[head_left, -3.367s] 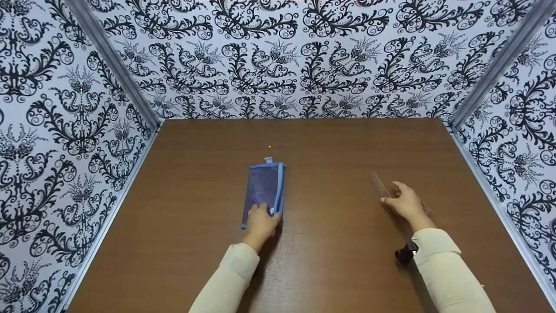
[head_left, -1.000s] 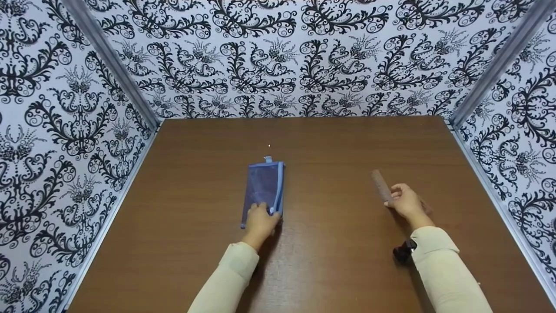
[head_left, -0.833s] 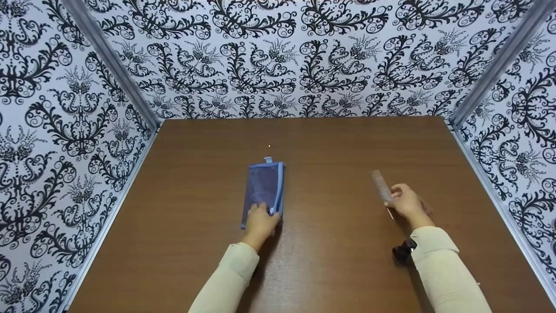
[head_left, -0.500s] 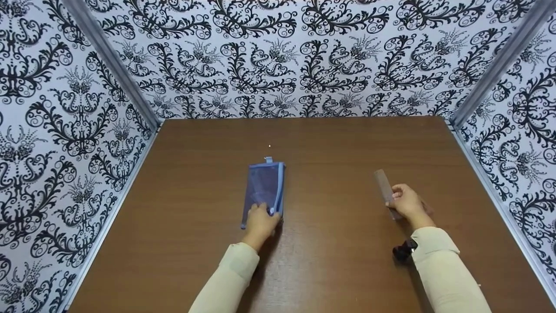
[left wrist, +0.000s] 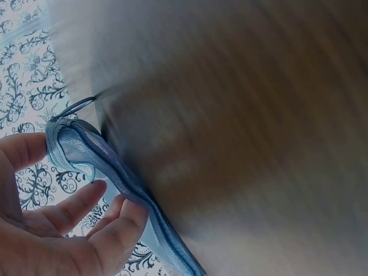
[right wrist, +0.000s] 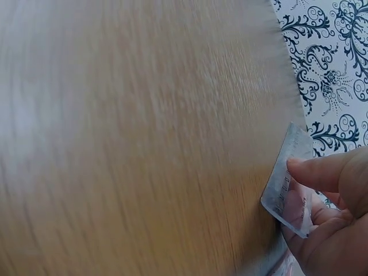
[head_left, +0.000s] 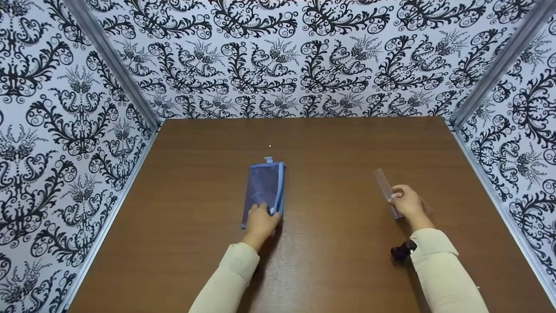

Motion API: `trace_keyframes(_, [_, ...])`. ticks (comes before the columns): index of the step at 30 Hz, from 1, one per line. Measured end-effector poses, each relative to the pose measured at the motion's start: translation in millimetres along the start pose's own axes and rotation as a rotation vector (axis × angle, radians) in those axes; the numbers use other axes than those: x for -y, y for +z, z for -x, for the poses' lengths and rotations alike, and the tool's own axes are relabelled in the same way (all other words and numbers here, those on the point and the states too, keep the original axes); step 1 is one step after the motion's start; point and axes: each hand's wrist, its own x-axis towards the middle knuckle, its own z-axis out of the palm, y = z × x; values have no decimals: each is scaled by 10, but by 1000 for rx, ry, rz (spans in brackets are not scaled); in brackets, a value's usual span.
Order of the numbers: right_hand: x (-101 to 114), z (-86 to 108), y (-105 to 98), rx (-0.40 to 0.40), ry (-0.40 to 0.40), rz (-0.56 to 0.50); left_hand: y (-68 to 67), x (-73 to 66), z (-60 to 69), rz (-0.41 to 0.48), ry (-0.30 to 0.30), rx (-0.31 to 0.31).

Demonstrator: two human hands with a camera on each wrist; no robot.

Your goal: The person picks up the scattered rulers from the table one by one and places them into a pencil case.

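Observation:
A blue mesh zipper pouch lies on the brown table, its zipper along the right edge and a small tab at the far end. My left hand grips its near end; in the left wrist view the fingers curl against the pouch, which bends upward there. Over to the right, my right hand pinches a clear plastic ruler that slants away to the far left. The right wrist view shows the thumb on the ruler, whose printed marks are visible. Part of the ruler is hidden by the hand.
The wooden table is bounded by black-and-white patterned walls at the back and both sides, with grey metal strips at the corners. A small black device is at the right wrist.
Within the right hand the ruler has turned and shifted slightly, and its near end now shows below the thumb. The left hand and the pouch have stayed in place.

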Motion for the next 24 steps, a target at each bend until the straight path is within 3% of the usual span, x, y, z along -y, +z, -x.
trace_keyframes(5, [-1, -3, 12, -18, 20, -26, -5, -5, 0, 5, -14, 11])
trace_keyframes(24, [68, 33, -2, 58, 104, -275, -8, 4, -6, 42, -43, 32])
